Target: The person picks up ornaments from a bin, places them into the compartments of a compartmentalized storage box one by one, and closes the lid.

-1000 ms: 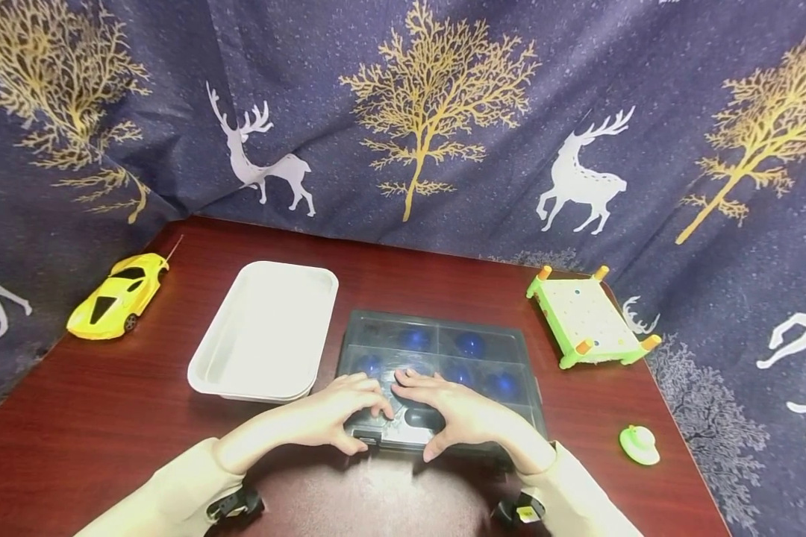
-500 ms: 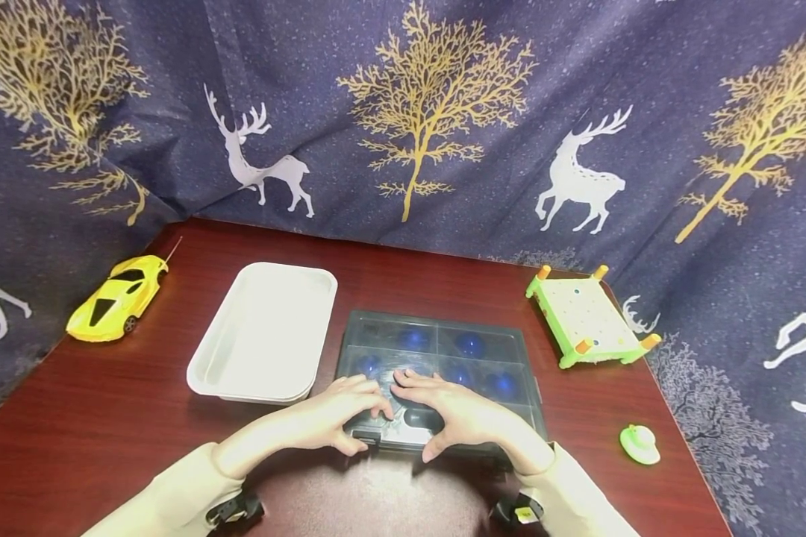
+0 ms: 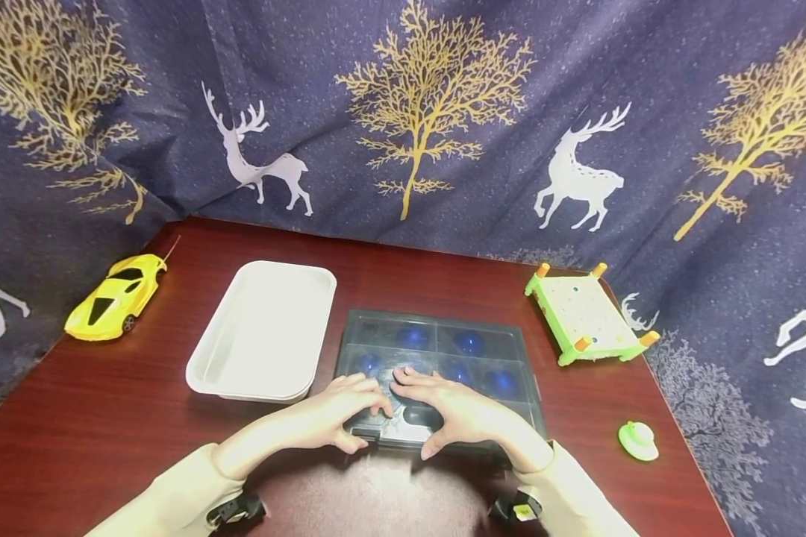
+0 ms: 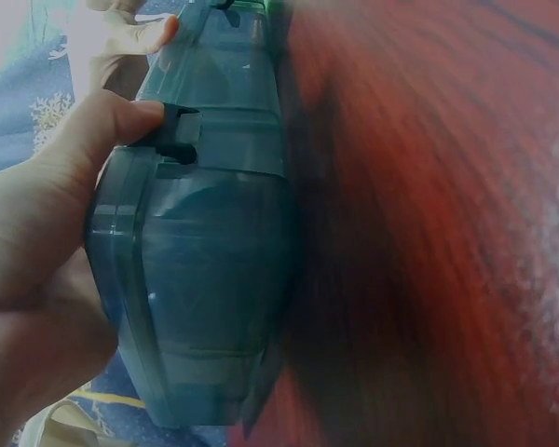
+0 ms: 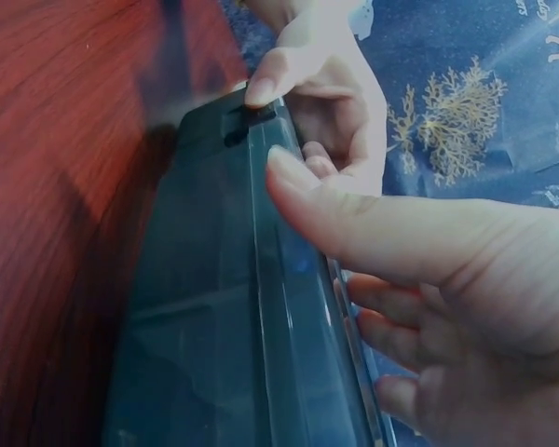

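Note:
A dark see-through plastic storage box (image 3: 436, 332) with a closed lid lies in front of me on the table. Several blue round things (image 3: 470, 343) show through the lid in its compartments. My left hand (image 3: 336, 409) grips the near edge at the left, fingers bent on the lid. Its thumb presses the black latch (image 4: 172, 130) on the front side. My right hand (image 3: 460, 410) rests on the lid with its fingers fairly straight, and the thumb (image 5: 307, 191) points at the front edge. Part of the lid is hidden under both hands.
A white tray (image 3: 208, 378) stands left of the box. Beyond it is a yellow toy car (image 3: 116, 298). To the right are a green and white toy bed (image 3: 587, 317) with orange posts and a small green and white toy piece (image 3: 638, 440). A patterned cloth (image 3: 483, 149) hangs behind.

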A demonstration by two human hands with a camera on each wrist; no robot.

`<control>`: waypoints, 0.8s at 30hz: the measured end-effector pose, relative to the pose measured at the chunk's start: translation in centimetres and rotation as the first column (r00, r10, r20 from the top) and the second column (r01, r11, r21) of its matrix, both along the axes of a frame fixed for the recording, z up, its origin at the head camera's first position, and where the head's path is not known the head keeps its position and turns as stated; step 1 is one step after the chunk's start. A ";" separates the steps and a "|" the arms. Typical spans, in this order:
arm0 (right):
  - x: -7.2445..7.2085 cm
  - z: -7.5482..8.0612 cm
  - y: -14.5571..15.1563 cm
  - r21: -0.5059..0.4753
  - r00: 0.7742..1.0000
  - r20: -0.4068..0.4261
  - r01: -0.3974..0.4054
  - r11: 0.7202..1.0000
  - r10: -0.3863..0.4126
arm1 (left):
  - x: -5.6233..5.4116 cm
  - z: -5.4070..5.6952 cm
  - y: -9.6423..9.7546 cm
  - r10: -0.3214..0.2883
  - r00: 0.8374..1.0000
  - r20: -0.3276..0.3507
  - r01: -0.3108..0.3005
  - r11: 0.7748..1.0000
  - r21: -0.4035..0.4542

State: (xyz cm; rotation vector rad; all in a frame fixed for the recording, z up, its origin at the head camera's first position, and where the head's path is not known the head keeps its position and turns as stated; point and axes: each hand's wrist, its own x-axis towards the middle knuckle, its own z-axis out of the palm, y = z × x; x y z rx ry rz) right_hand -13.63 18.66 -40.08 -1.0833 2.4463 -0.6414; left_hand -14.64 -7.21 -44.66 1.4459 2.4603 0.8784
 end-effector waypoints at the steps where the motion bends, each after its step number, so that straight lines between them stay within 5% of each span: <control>1: -0.1 0.0 0.0 -0.003 1.000 0.006 0.000 1.000 0.000 | -0.1 0.0 0.0 0.000 1.000 0.007 0.000 1.000 0.000; 13: -0.3 1.1 1.8 -0.027 0.999 0.019 -0.038 0.999 0.039 | -0.3 1.0 0.1 0.003 0.998 0.059 -0.001 1.000 -0.026; 24: -0.7 1.3 7.7 -0.083 0.998 -0.046 -0.035 0.996 0.031 | -0.1 1.5 0.6 0.023 0.999 -0.026 -0.025 0.995 -0.098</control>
